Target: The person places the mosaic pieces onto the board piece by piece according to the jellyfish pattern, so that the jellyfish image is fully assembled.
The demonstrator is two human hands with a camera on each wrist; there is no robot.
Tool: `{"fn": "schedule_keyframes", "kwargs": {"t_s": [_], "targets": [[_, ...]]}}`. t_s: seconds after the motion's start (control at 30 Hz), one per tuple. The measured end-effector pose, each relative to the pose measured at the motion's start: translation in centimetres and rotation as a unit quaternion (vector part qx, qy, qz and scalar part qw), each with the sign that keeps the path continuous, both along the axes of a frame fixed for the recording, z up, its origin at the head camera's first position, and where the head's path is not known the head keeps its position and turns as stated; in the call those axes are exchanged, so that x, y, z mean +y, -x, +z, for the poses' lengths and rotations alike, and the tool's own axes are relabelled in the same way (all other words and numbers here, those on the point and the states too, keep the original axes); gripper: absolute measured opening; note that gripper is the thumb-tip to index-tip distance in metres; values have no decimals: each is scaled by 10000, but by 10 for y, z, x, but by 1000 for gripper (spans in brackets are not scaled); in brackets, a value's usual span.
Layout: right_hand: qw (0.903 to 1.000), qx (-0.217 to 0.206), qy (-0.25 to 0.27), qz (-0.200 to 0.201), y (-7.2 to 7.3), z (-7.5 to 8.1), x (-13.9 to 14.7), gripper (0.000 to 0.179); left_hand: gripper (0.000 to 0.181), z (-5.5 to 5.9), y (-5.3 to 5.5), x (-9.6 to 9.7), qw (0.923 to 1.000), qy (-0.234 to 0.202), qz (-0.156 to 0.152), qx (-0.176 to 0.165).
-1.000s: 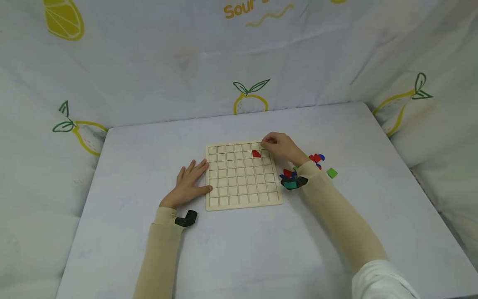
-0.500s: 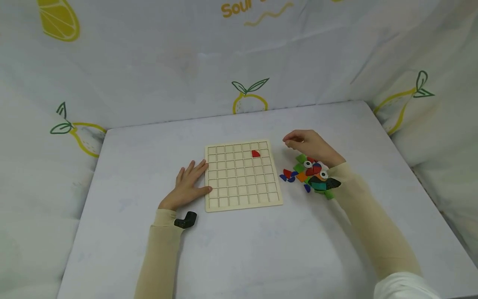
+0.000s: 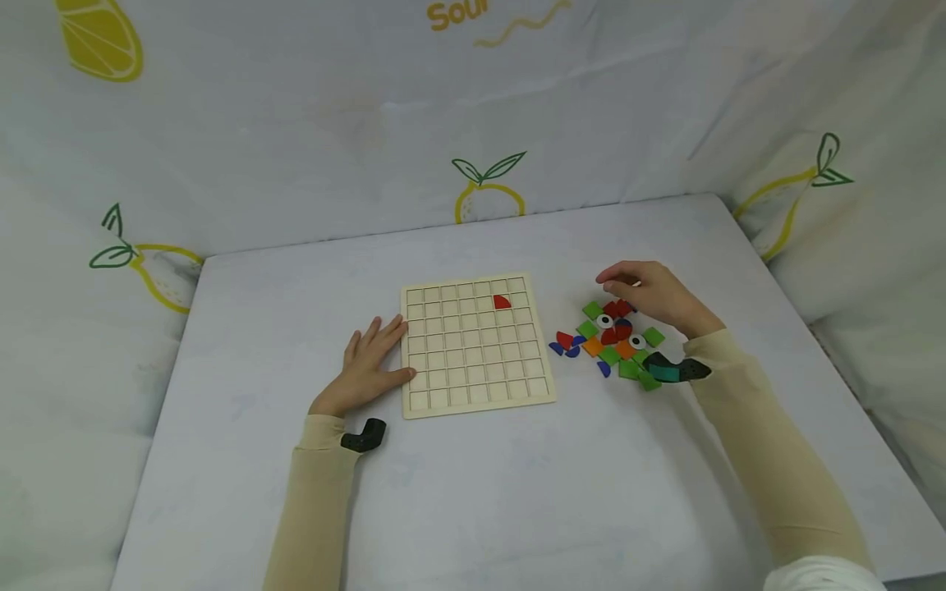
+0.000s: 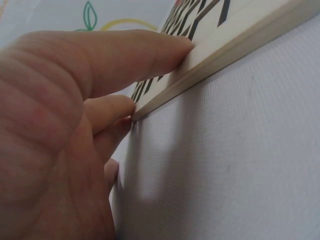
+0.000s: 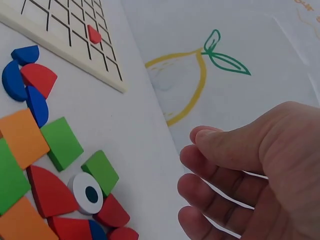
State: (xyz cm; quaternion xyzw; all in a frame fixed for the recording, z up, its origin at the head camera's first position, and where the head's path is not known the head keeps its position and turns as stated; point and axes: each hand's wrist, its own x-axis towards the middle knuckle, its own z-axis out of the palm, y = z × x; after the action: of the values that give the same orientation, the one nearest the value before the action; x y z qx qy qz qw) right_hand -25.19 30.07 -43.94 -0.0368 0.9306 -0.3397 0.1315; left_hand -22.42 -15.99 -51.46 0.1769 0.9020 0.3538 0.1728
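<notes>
A pale wooden grid board (image 3: 476, 355) lies flat on the table, with one red quarter-circle piece (image 3: 502, 302) in a cell near its upper right. My left hand (image 3: 360, 373) rests at the board's left edge, fingers spread; in the left wrist view the thumb (image 4: 150, 55) lies on the rim. To the right, my right hand (image 3: 654, 294) hovers beyond a loose group of coloured pieces. Its fingers are loosely bent, thumb tip close to the index fingertip, and no piece shows between them in the right wrist view.
Right of the board lie green squares (image 3: 629, 369), orange squares (image 5: 22, 139), blue half-rounds (image 5: 14, 81), red quarter-circles (image 5: 50, 191) and white discs with dark centres (image 5: 86, 193). A white cloth with lemon drawings (image 3: 491, 197) hangs behind the table.
My right hand has moved right, away from the board's top right corner to beyond the loose pieces, uncovering them. The left hand stays at the board's edge.
</notes>
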Motion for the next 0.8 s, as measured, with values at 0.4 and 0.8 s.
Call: {"fn": "schedule_keyframes", "kwargs": {"t_s": [0.4,0.8], "targets": [[9997,-45,-199,-106,-5,-12,24,36,84,1,0,-1,10000,38,20,35],[9985,-323,-380,-208,-9,-21,39,38,85,1,0,0,10000,61,-18,37]]}}
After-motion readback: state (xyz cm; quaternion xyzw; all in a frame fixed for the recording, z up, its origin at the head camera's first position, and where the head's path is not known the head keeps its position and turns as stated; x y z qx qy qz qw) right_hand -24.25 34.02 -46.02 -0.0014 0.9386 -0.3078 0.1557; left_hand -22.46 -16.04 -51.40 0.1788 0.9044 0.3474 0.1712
